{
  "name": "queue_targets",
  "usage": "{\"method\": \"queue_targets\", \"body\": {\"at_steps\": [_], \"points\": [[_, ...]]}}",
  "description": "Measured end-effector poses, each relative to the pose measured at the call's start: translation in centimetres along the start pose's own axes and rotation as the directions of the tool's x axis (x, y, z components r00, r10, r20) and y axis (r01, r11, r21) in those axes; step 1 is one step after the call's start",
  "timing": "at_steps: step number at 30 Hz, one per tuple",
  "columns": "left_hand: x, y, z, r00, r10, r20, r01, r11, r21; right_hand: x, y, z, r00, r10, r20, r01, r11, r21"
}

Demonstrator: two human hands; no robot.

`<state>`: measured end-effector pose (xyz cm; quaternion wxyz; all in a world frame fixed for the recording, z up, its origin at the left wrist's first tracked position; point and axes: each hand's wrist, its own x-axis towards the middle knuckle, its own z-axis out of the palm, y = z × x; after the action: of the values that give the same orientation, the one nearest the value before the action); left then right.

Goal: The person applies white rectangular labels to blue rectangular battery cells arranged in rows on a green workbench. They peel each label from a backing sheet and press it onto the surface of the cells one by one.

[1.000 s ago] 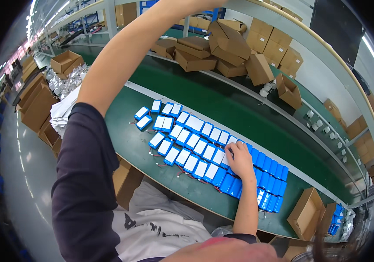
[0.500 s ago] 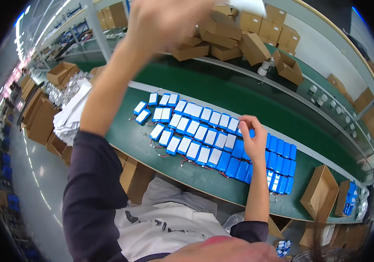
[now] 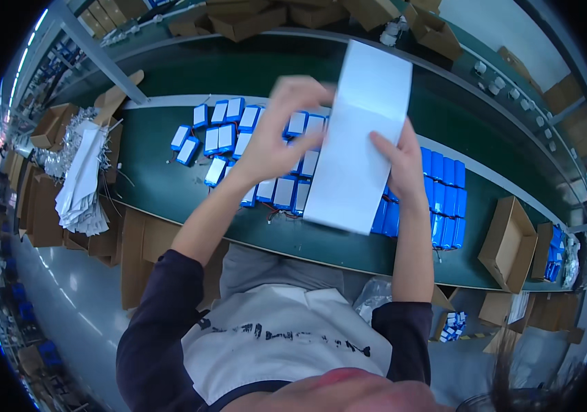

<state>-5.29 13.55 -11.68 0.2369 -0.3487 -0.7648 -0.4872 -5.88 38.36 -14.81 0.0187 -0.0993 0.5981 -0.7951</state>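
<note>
A long white sheet (image 3: 365, 130) with a crease across it hangs over the middle of the workbench. My right hand (image 3: 406, 165) grips its right edge, thumb on top and fingers behind. My left hand (image 3: 283, 130) is beside the sheet's left edge, thumb and fingers apart and partly blurred; I see nothing in it. Beneath both hands lie rows of blue battery packs with thin wires. Those to the left carry white rectangular pads (image 3: 226, 137); to the right are bare blue battery packs (image 3: 450, 199). The sheet hides the middle of the rows.
At the right end of the green workbench (image 3: 293, 240) stands an open cardboard box (image 3: 509, 244), with a smaller box of blue packs behind it. White paper strips (image 3: 82, 178) are heaped on cartons at the left. A dark green belt (image 3: 197, 69) runs along the far side.
My left hand has come down from high at the far side, and the white sheet is now over the bench. My right hand has risen from the packs and holds it. The view has shifted.
</note>
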Motion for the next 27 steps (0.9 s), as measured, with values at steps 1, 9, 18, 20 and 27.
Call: {"method": "queue_targets", "body": {"at_steps": [1, 9, 18, 20, 27], "points": [[0.4, -0.5, 1.1, 0.965, -0.199, -0.168, 0.188, 0.979, -0.082, -0.5, 0.2, 1.0, 0.998, 0.019, 0.056, -0.019, 1.0, 0.003], [-2.4, -2.9, 5.4, 0.83, -0.532, -0.167, 0.452, 0.818, -0.356, -1.3, 3.0, 4.7, 0.991, -0.096, -0.089, 0.065, 0.952, -0.298], [-3.1, -1.7, 4.5, 0.687, -0.709, 0.158, 0.574, 0.397, -0.716, -2.3, 5.2, 6.2, 0.997, 0.065, -0.035, -0.067, 0.996, -0.057], [-2.7, -2.7, 3.9, 0.708, -0.696, 0.119, 0.582, 0.48, -0.657, -1.5, 4.8, 5.3, 0.999, 0.042, -0.023, -0.045, 0.986, -0.162], [-2.3, -1.9, 4.3, 0.594, -0.787, 0.168, 0.578, 0.272, -0.769, -1.9, 4.3, 5.2, 0.985, 0.158, 0.065, -0.146, 0.977, -0.158]]}}
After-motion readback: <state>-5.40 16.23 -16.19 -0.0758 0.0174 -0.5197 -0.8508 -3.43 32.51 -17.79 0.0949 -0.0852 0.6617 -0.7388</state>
